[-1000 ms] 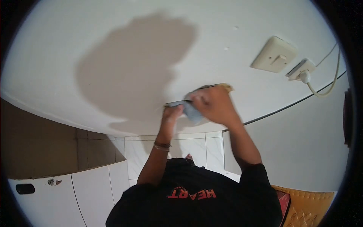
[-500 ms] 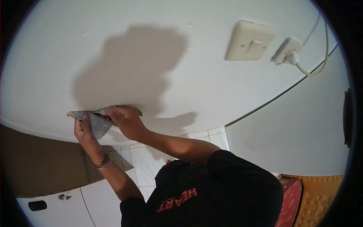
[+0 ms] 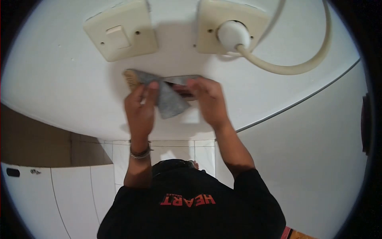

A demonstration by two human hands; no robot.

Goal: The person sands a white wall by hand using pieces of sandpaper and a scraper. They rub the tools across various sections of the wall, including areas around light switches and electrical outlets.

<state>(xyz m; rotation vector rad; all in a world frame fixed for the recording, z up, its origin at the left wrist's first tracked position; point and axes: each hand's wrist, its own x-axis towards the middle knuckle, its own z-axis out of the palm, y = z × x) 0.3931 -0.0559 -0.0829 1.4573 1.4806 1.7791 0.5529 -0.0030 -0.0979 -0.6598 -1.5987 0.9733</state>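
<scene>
A folded, worn sheet of sandpaper (image 3: 172, 101) is stretched between my hands, close to the white wall. Its face is grey and dusty, and a tan, printed backing shows at the left end. My left hand (image 3: 140, 111) pinches the left part between thumb and fingers; a bracelet is on that wrist. The fingers of my right hand (image 3: 211, 101) are closed on the right edge, slightly blurred. One grey corner hangs down between the hands, and dark reddish-brown shows within the fold.
Above the hands are a cream light switch (image 3: 118, 36) and a wall socket (image 3: 207, 32) with a white plug (image 3: 234, 36) in it. Its cable (image 3: 294, 70) loops to the right. A grey-white panel (image 3: 302, 151) stands at right, and white floor tiles (image 3: 171, 151) lie below.
My hands and the sandpaper have shifted right along the wall, now beneath the switch and socket, which appear nearer. Both hands keep hold of the sheet.
</scene>
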